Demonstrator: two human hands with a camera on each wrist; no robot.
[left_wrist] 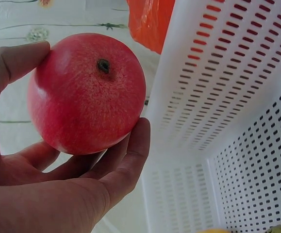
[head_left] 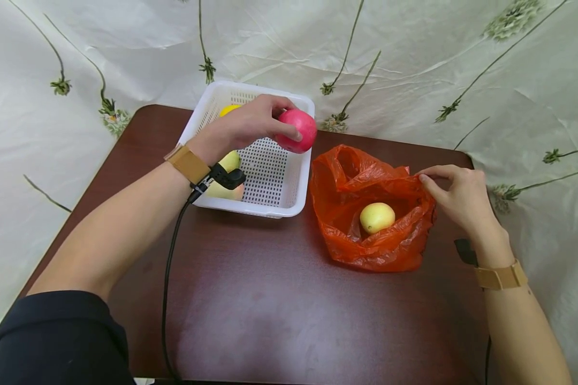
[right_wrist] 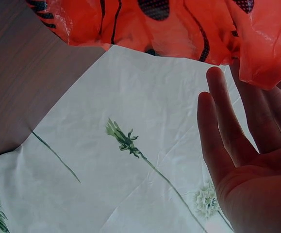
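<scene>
My left hand [head_left: 257, 120] grips a red pomegranate [head_left: 299, 131] over the right part of a white plastic basket [head_left: 296, 200]. In the left wrist view the thumb and fingers span the pomegranate [left_wrist: 89, 92], its dark stem stub facing the camera. My right hand [head_left: 462, 195] pinches the right rim of a red plastic bag [head_left: 380, 256], between thumb and index finger. The bag's mouth gapes upward, and a pale yellow fruit [head_left: 377, 217] lies inside. In the right wrist view, the other fingers [right_wrist: 215, 133] extend below the bag's edge.
A yellow fruit [head_left: 228, 109], a greenish fruit [head_left: 230, 160] and a pale fruit with a reddish side [head_left: 226, 191] lie at the basket's left, partly behind my left arm. A dark brown table [head_left: 279, 305] carries everything. Flower-printed cloth [head_left: 414, 69] hangs behind. A black cable [head_left: 168, 289] trails from my left wrist.
</scene>
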